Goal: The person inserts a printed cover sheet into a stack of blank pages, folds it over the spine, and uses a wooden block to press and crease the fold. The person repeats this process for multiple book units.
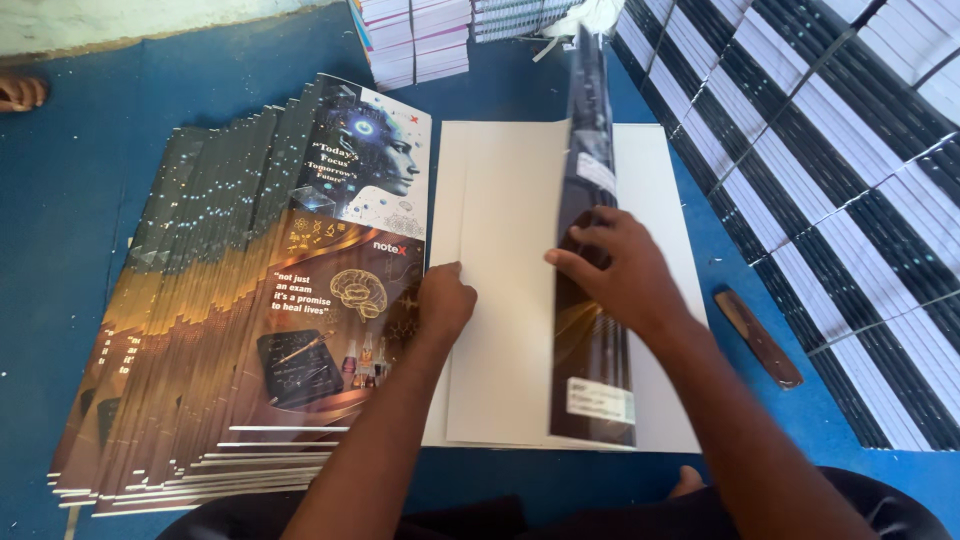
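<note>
My right hand (612, 268) grips the raised, folded-over flap of a glossy dark printed cover sheet (592, 340), which stands up on edge along its crease. Its white inner side (510, 210) lies flat on the blue floor in front of me. My left hand (443, 300) presses down with closed fingers on that white surface near its left edge. Just left of this hand lies a fanned stack of the same printed covers (250, 330), face up, overlapping toward the left.
Bundled stacks of black-and-white notebooks (840, 180) fill the right side. More book piles (415, 35) stand at the top. A flat brown wooden stick (757, 338) lies on the blue floor (80, 180) to the right. Someone's toes (20, 92) show at far left.
</note>
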